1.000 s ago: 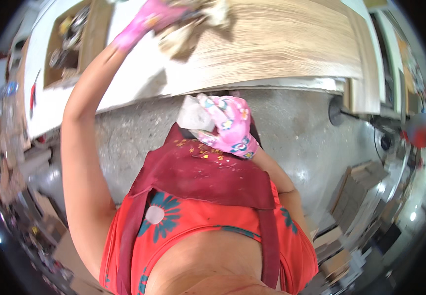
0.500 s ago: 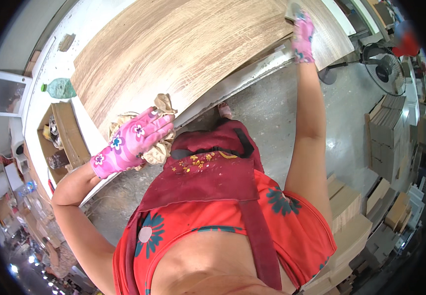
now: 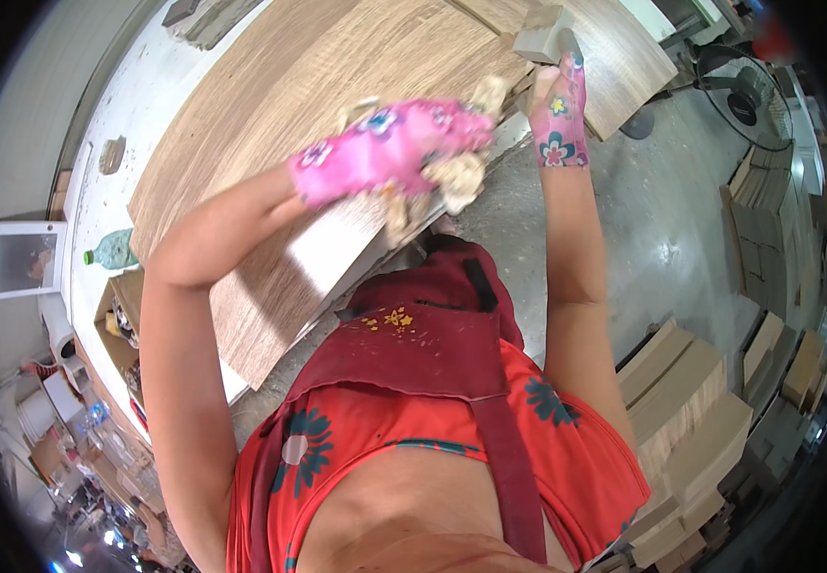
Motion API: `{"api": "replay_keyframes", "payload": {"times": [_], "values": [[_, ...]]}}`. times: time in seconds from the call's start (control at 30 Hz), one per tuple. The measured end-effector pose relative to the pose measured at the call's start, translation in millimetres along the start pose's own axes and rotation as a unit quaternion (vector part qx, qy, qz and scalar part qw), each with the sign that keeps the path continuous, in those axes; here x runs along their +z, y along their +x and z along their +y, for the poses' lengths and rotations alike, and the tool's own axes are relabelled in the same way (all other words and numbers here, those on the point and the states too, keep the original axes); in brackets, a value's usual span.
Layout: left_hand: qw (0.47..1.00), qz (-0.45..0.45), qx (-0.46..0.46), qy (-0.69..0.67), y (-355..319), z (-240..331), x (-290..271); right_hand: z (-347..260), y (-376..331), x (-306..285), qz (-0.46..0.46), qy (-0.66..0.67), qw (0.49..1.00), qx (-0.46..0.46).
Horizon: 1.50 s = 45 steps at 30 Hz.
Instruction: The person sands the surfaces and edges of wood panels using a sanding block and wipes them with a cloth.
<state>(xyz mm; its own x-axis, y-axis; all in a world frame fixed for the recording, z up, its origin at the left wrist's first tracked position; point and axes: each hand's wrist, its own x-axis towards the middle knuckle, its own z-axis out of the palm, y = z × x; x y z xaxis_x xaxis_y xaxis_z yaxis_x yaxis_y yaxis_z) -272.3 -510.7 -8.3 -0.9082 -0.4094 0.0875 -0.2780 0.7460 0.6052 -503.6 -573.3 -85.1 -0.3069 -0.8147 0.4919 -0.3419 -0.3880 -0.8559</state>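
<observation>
Beige cloth (image 3: 456, 181) under the left hand (image 3: 409, 143), open box (image 3: 130, 288) off to the side

The cloth lies crumpled on a wood-grain panel (image 3: 261, 124), close to its near edge. The left hand, in a pink flowered glove, spreads over it from above; its grip is closed on the folds, which bulge out around the fingers. The right hand (image 3: 559, 110), gloved to match, has its grip around a greyish block (image 3: 541, 36) near the panel's right end. Whether the block touches the surface beneath, I cannot tell.

The panel lies on a white bench (image 3: 98, 205). At the left, the open-topped brown box stands partly behind the left forearm. Inside are jumbled contents (image 3: 119, 329), something yellow among darker pieces, too small and too hidden to name. Just above the box, a see-through green bottle (image 3: 116, 250) lies on its side, capped in brighter green, partly beside the panel's edge; how full it is cannot be made out. A small brownish block (image 3: 113, 155) sits farther up the bench. Away to the right are a black fan (image 3: 743, 105) and, lower down, stacked boards (image 3: 686, 401).
</observation>
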Motion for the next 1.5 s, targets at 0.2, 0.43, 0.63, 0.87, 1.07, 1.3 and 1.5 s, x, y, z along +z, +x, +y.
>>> {"api": "replay_keyframes", "payload": {"times": [0.2, 0.43, 0.63, 0.87, 1.07, 1.3, 1.5], "values": [[0.998, 0.059, 0.002, 0.003, 72.7, -43.5, -24.3, 0.0, 10.7, -6.2, -0.078, 0.559, 0.698, 0.44], [0.998, 0.049, -0.007, -0.028, 62.7, -36.6, -25.9, 7.5, 13.0, -27.9, 0.022, 0.527, 0.798, 0.293], [0.987, -0.017, 0.069, -0.145, 2.1, -17.0, 2.3, -71.7, 14.2, -0.4, -0.053, 0.413, 0.875, 0.247], [0.998, 0.018, 0.037, -0.052, -36.2, 10.3, 8.8, -57.0, 2.1, 64.8, -0.184, 0.404, 0.863, 0.243], [0.99, 0.103, -0.088, 0.029, -167.1, 87.5, 32.3, -47.5, -6.3, 74.3, -0.183, 0.394, 0.883, 0.178], [0.91, 0.212, -0.34, 0.103, -342.6, 206.5, 75.3, -21.5, -1.7, 57.3, -0.19, 0.1, 0.974, -0.071], [0.778, 0.287, -0.545, 0.121, -425.8, 299.1, 95.9, -37.8, -3.7, 65.5, -0.176, 0.294, 0.932, 0.119]]}}
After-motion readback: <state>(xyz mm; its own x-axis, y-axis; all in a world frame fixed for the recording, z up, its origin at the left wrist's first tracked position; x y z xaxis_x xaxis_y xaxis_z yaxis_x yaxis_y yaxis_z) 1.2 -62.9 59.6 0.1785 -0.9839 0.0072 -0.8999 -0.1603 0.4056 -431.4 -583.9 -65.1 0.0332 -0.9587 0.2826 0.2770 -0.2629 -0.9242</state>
